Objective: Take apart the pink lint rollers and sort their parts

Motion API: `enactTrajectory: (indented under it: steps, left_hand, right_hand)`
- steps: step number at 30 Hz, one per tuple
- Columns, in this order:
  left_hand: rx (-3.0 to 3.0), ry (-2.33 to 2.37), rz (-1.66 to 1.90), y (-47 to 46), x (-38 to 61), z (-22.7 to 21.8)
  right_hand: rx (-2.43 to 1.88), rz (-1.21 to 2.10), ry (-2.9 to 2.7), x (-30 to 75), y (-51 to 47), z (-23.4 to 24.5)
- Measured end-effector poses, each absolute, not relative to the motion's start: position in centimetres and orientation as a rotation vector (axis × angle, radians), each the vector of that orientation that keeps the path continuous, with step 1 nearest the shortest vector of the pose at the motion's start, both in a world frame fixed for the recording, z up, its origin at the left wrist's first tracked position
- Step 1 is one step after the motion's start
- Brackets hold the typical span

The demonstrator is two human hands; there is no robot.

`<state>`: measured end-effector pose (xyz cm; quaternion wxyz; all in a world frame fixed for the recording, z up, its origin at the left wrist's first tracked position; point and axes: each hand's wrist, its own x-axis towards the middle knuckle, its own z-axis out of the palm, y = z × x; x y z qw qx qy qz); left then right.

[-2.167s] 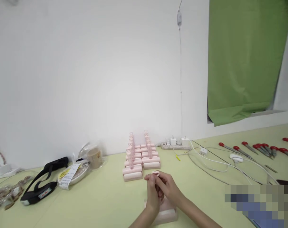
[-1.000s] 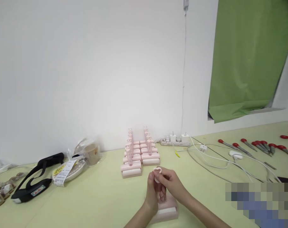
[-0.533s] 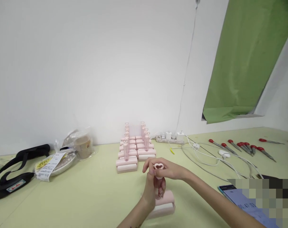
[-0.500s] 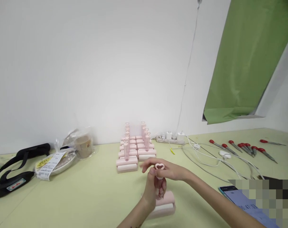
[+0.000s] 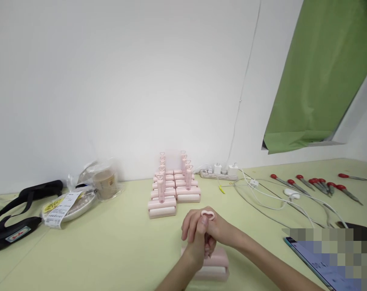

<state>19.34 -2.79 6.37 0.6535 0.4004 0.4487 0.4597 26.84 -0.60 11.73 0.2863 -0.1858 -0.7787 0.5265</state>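
Note:
A pink lint roller [image 5: 216, 258] lies on the table in front of me, its white roll facing my side. Its handle stands up, tipped by a heart-shaped loop [image 5: 212, 213]. My left hand [image 5: 198, 244] is closed round the handle, thumb up near the loop. Over it, my right hand [image 5: 218, 226] wraps the top of the handle with curled fingers that touch the left hand. Most of the handle is hidden by both hands. Beyond them stand two rows of several similar lint rollers [image 5: 162, 207], handles upright.
On the left are a black strap [image 5: 27, 198], a wrapped bowl [image 5: 68, 210] and a bagged cup [image 5: 105, 184]. A power strip [image 5: 218, 175] lies by the wall, with white cables [image 5: 271, 198] to its right. Several red-ended tools [image 5: 349, 194] and a phone [image 5: 307, 258] are on the right.
My right hand's fingers have curled from stretched out to wrapped over the handle top and left hand. The whole view has shifted slightly.

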Motion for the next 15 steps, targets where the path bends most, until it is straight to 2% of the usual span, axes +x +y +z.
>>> enactTrajectory:
  steps: [9,12,15]
  left_hand:
    - [0.91,1.009,1.062,-3.6,19.1,7.7]
    - [0.882,1.005,1.051,-3.6,19.2,7.8]
    - [0.903,0.961,1.081,-3.5,19.2,7.3]
  right_hand:
    - [-0.416,1.102,-2.137,26.7,-0.9,11.2]
    - [-0.457,1.126,-2.123,26.9,-0.6,10.5]
    - [-0.509,1.299,-2.152,27.0,-0.4,10.3]
